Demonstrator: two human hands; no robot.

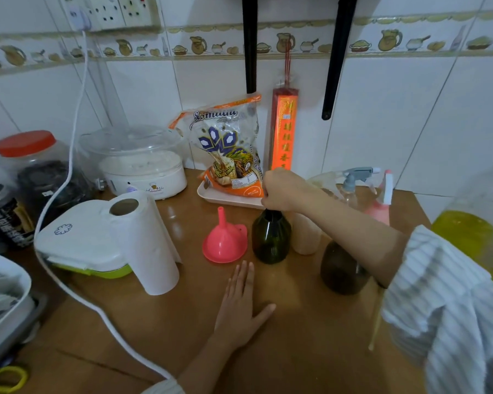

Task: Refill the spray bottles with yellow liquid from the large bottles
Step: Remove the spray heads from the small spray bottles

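Observation:
My right hand (pixel 285 190) grips the top of a dark green spray bottle (pixel 271 240) standing on the wooden table (pixel 182 322). Its cap is hidden under my fingers. My left hand (pixel 239 302) rests flat on the table in front of that bottle, fingers straight. A pink funnel (pixel 225 240) stands upside down just left of the green bottle. A beige bottle (pixel 305 237), a dark brown bottle (pixel 340 268), a clear bottle with a grey trigger head (pixel 353 177) and a pink spray bottle (pixel 382 206) stand behind my right arm. A large bottle of yellow liquid (pixel 467 237) is blurred at the right edge.
A paper towel roll (pixel 143 245) stands left of the funnel beside a white and green box (pixel 80 240). A white cable (pixel 69 172) runs across the table. A rice bag (pixel 228 149) on a tray (pixel 225 199), a white steamer (pixel 143 163) and jars (pixel 32 172) line the back wall.

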